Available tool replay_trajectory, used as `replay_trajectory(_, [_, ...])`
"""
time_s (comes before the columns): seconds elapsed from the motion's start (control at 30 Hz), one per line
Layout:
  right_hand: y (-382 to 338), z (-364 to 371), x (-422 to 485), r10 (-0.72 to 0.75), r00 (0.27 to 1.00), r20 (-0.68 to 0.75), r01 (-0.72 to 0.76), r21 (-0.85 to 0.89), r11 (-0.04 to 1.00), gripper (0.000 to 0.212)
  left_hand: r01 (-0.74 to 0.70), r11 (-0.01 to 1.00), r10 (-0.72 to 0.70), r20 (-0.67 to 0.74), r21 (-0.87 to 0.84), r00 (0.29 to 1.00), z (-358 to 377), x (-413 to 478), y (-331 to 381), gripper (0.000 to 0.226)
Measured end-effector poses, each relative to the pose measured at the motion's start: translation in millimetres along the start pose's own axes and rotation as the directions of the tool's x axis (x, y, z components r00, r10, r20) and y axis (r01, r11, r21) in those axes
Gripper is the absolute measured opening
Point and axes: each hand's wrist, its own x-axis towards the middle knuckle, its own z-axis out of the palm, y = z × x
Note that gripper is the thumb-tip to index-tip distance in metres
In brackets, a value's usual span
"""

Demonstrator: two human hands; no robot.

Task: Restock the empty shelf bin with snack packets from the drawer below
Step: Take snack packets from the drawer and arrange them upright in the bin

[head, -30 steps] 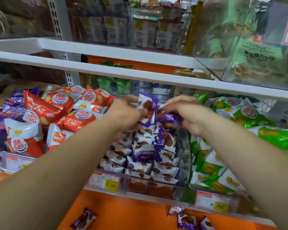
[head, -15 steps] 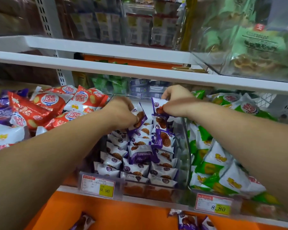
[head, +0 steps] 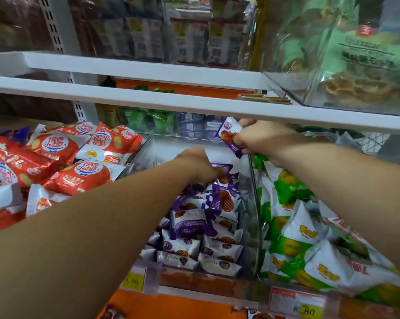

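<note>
Holding packet (head: 229, 137) higher now, right hand (head: 264, 139).

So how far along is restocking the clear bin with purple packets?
Done: purple packets fill the clear bin up front. In hand: the right hand pinches another packet above the back; the left hand touches the rearmost packet. Left: the bin's bare back, with loose packets below.

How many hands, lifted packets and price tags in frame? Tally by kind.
Hands: 2, left hand and right hand
Packets lifted clear: 1, purple packet pinched by the right hand
Price tags: 2
Total: 5
</note>
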Motion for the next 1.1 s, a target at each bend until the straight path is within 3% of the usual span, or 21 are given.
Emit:
replay_trajectory(0.1, [14.1, -7.4, 2.2, -0.019, 1.000, 0.012, 0.019, -0.039, 0.999, 0.015, 0.039, 0.994, -0.035, 0.036, -0.103, 0.999, 9.7, 10.8, -3.4, 0.070])
replay_trajectory(0.23, [22.4, -9.4, -0.3, -0.053, 0.998, -0.033, 0.052, -0.017, 0.998, 0.017, 0.032, 0.924, 0.014, 0.119, -0.380, 0.993, 3.5, 6.9, -10.0, 0.045])
replay_trajectory(0.43, [-2.6, 0.4, -7.6, -0.110, 0.993, 0.040, 0.116, -0.258, 0.959, 0.016, 0.041, 0.852, -0.123, -0.123, -0.522, 0.985, -30.4, -4.8, -27.6, 0.024])
replay_trajectory(0.53, [-13.6, 14.0, -3.6, -0.136, 0.987, 0.081, 0.157, -0.401, 0.902, 0.015, -0.001, 0.897, -0.100, -0.205, -0.443, 0.974, -40.1, -5.4, -37.0, 0.021])
replay_trajectory(0.73, [-3.4, 38.9, 8.5, -0.105, 0.981, 0.163, 0.183, -0.605, 0.775, 0.008, -0.024, 0.881, -0.044, -0.131, -0.472, 0.990, -39.2, -4.8, -49.6, 0.027])
replay_trajectory(0.83, [-0.9, 45.6, 10.6, -0.135, 0.978, 0.161, 0.209, -0.681, 0.701, 0.011, -0.024, 0.831, -0.078, -0.159, -0.555, 0.984, -38.2, -1.5, -51.2, 0.021])
replay_trajectory(0.97, [1.5, 44.2, 12.8, -0.256, 0.948, 0.188, 0.291, -0.837, 0.464, 0.012, -0.013, 0.739, -0.052, -0.077, -0.673, 0.996, -39.1, -1.7, -49.5, 0.010])
replay_trajectory(1.1, [2.8, 36.1, 12.0, -0.214, 0.962, 0.167, 0.248, -0.864, 0.437, 0.011, 0.039, 0.660, -0.057, 0.001, -0.750, 0.998, -38.4, 1.7, -49.0, 0.020])
